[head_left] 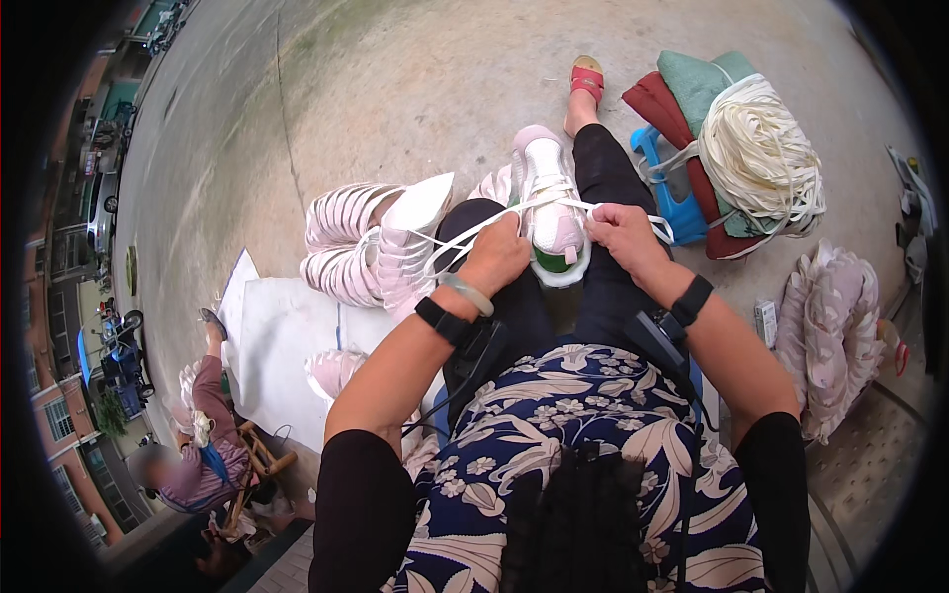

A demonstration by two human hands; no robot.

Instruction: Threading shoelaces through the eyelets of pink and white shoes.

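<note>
A white and pink sneaker (544, 188) rests between my thighs, its toe pointing away from me and its green-lined opening toward me. White shoelaces (568, 205) run through its eyelets and cross over the tongue. My left hand (499, 255), at the left of the opening, is closed on one lace, which trails off to the left in loops. On the other side, my right hand (628, 242) pinches the other lace close to the shoe's collar. Its loose end hangs past my fingers to the right.
Stacked pale pink shoe uppers (341, 247) lie left of my knee beside a white sheet (287, 341). At right, a blue stool (677, 212) bears folded cloths (687, 79) and a lace bundle (761, 148). More uppers (830, 336) lie nearer. Another person (213, 445) sits far left.
</note>
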